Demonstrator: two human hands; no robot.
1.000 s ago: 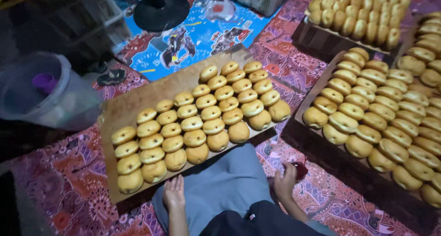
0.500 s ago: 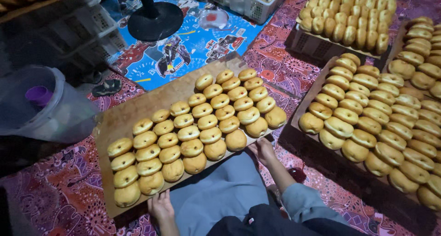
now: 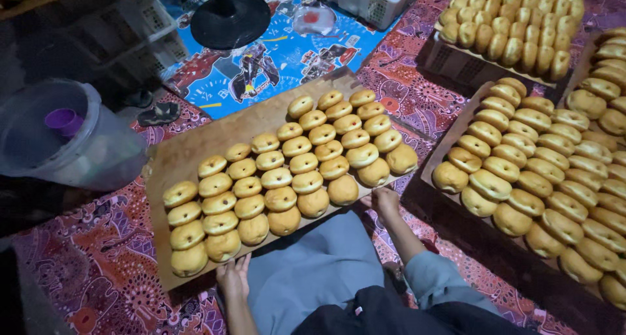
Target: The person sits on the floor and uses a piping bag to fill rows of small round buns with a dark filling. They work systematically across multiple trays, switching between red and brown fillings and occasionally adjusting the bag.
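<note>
A flat wooden board (image 3: 189, 149) lies on the patterned floor mat in front of me, loaded with several rows of golden fried doughnuts (image 3: 297, 164). My left hand (image 3: 235, 277) grips the board's near edge at its left end. My right hand (image 3: 385, 200) holds the near edge at the right end, beside the last doughnut. My knee in grey cloth (image 3: 319, 263) sits between the two hands, under the board's edge.
A second board of doughnuts (image 3: 548, 172) lies to the right, and a crate full of them (image 3: 515, 25) stands at the back right. A clear plastic tub (image 3: 62, 136) with a purple cup sits left. A black fan base (image 3: 228, 19) stands behind.
Both hands have moved from my lap up to the board's near edge; the right hand reached forward and to the right corner.
</note>
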